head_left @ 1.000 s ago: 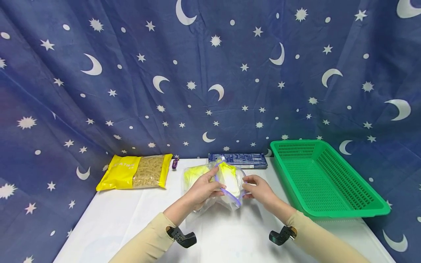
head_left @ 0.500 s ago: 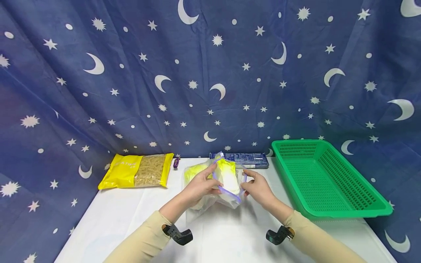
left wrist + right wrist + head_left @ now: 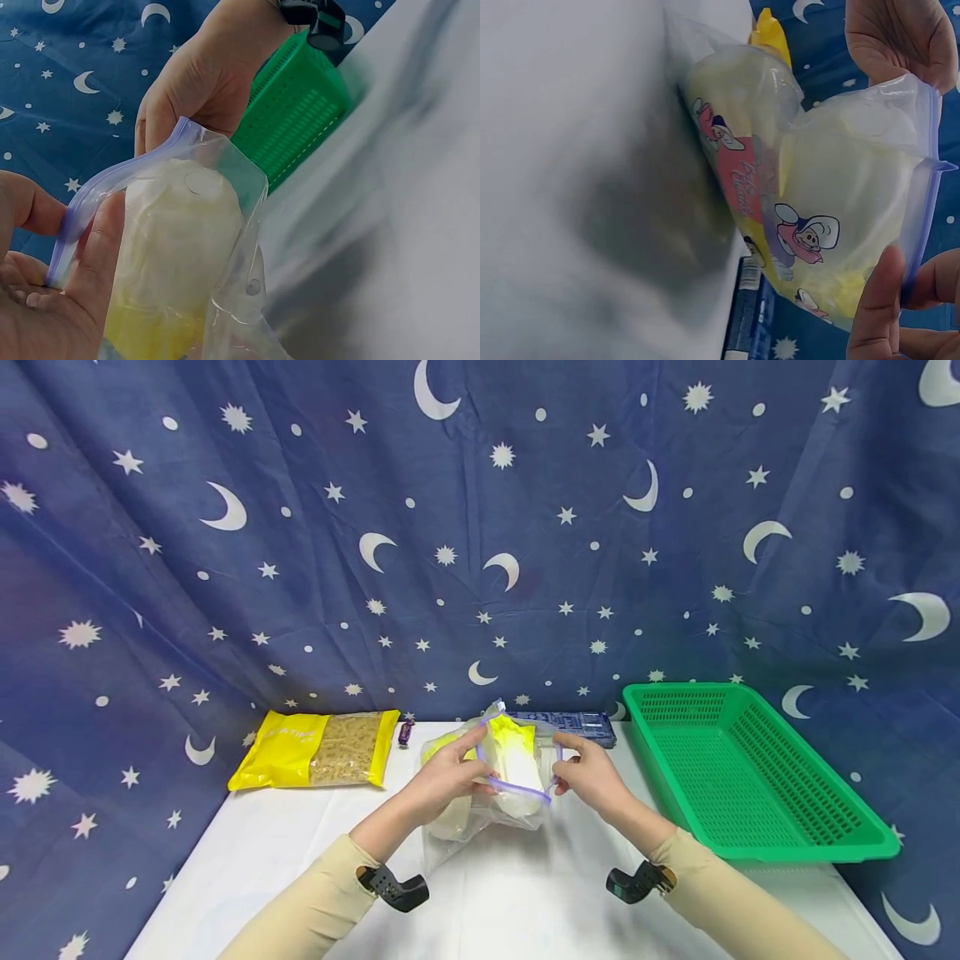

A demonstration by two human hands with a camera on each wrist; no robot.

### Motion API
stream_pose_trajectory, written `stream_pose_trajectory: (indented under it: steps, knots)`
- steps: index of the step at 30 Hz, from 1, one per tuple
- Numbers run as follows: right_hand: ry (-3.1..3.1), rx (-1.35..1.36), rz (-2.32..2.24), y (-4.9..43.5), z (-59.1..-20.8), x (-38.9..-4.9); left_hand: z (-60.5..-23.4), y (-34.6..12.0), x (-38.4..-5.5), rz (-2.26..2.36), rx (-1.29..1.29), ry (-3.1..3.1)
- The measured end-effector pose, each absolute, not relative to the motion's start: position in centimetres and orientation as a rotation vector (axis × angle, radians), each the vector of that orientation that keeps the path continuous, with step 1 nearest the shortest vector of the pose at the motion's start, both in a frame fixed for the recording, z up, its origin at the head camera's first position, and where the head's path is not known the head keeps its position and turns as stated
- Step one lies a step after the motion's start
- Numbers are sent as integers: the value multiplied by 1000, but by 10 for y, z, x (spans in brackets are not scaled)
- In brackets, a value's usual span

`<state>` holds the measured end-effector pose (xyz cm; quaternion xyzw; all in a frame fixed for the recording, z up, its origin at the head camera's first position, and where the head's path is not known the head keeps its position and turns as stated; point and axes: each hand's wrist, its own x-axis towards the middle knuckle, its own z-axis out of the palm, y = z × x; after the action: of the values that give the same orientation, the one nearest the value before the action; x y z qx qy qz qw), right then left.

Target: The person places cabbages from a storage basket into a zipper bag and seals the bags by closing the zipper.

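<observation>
A clear zip bag (image 3: 522,821) with a purple zip strip stands tilted over the table, its mouth spread. Inside it are pale napa cabbage pieces (image 3: 516,760), white at one end and yellow-green at the other. My left hand (image 3: 447,779) pinches the left rim between thumb and fingers. On the opposite side, my right hand (image 3: 590,774) pinches the right rim near the zip. In the right wrist view, cartoon figures and pink printing show on the bag (image 3: 855,180). The left wrist view shows the cabbage (image 3: 180,225) through the plastic.
A yellow bag of pasta (image 3: 315,750) lies at the back left, beside a small purple wrapped sweet (image 3: 406,732). Behind the zip bag is a flat blue package (image 3: 581,727). To the right stands a green plastic basket (image 3: 757,768). A starry curtain backs the white table (image 3: 517,893).
The bag's rim has been drawn wider, my left hand shifting left and both hands rising slightly. More of the cabbage shows through the mouth.
</observation>
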<state>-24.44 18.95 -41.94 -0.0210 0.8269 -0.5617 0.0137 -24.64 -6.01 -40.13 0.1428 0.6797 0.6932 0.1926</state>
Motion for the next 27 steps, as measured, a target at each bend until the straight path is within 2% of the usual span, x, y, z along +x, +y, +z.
stream_pose_trajectory:
  steps: [27]
  knots:
    - [2481, -80, -1765, 178, -381, -253, -372, -76, -253, 1969, 421, 1941]
